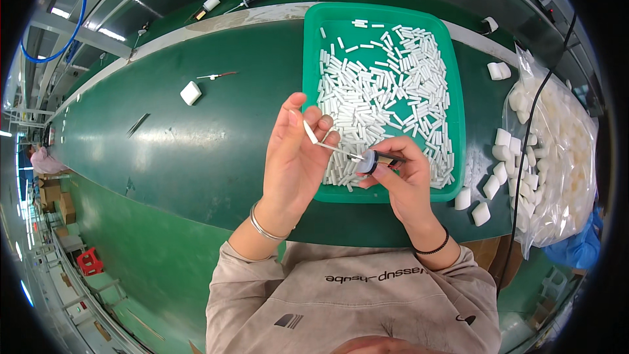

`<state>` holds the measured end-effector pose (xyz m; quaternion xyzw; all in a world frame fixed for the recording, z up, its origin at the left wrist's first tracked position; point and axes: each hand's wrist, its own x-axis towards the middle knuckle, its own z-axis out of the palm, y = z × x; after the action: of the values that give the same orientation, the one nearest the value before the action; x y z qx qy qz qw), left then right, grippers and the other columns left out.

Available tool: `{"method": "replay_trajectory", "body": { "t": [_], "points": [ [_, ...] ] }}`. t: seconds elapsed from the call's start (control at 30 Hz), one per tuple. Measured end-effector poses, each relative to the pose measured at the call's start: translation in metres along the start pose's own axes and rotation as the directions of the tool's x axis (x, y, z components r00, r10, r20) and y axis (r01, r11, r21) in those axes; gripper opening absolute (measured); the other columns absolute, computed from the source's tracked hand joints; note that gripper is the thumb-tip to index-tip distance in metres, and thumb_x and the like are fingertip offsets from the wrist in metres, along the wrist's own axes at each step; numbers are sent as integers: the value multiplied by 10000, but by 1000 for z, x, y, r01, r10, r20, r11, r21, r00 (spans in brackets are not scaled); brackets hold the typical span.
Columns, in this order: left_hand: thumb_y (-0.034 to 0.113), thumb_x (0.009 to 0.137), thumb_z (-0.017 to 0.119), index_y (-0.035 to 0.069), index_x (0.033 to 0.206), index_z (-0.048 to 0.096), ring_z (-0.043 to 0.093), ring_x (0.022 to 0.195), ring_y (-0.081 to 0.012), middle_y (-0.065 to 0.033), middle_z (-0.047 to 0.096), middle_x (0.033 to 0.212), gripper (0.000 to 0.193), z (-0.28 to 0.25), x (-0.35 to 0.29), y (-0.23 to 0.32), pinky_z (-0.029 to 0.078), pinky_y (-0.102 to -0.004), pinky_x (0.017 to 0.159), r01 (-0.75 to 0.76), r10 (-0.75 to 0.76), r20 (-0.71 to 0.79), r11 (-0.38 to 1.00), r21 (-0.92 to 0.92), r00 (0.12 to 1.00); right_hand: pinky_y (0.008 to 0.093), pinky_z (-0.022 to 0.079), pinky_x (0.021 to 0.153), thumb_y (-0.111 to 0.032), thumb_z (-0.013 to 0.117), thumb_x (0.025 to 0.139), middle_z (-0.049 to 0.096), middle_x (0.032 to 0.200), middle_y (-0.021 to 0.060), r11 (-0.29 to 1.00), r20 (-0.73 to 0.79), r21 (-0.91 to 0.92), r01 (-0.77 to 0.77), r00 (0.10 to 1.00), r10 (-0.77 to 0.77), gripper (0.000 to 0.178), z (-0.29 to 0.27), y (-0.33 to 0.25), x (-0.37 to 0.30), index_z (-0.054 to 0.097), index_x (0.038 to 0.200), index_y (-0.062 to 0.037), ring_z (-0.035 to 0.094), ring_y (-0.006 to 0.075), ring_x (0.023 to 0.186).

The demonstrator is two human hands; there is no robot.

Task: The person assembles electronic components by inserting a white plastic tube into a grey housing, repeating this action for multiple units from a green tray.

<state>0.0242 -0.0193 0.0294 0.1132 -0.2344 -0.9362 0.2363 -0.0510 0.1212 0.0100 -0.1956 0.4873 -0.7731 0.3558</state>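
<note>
Above the near part of the green tray, my left hand [288, 157] pinches a short white stick [310, 132] between thumb and fingers. My right hand [409, 180] is closed on a small part with a round translucent grey cap [366, 162], a dark body and a thin rod [337, 150]. That rod points left, its tip close to the lower end of the white stick; whether they touch I cannot tell. Under both hands, the green tray [457, 124] holds many loose short white sticks [354, 101].
Right of the tray, white pillow-shaped pieces [481, 214] lie beside a clear plastic bag [557, 157] full of them. A black cable [532, 105] runs across there. On the green table [196, 137], one white piece [190, 93] and a thin red-and-white part [217, 76] lie at left.
</note>
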Motion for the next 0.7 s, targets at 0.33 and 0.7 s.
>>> {"method": "replay_trajectory", "body": {
  "t": [0.33, 0.7],
  "points": [
    [118, 859, 498, 24, 988, 464, 494, 759, -125, -48, 506, 886, 163, -15, -4, -3, 393, -255, 701, -330, 297, 149, 790, 517, 943, 284, 543, 623, 0, 571, 774, 535, 840, 92, 992, -115, 109, -59, 991, 72, 196, 0, -5, 0, 487, 950, 18, 583, 167, 727],
    [128, 816, 562, 0, 1013, 493, 527, 736, -139, -59, 488, 888, 244, -15, -4, -1, 464, -269, 631, -268, 185, 195, 736, 622, 963, 289, 543, 648, 22, 569, 772, 530, 859, 93, 999, -176, 38, 38, 984, -31, 195, -4, -3, 2, 486, 949, 24, 563, 156, 760]
  ]
}}
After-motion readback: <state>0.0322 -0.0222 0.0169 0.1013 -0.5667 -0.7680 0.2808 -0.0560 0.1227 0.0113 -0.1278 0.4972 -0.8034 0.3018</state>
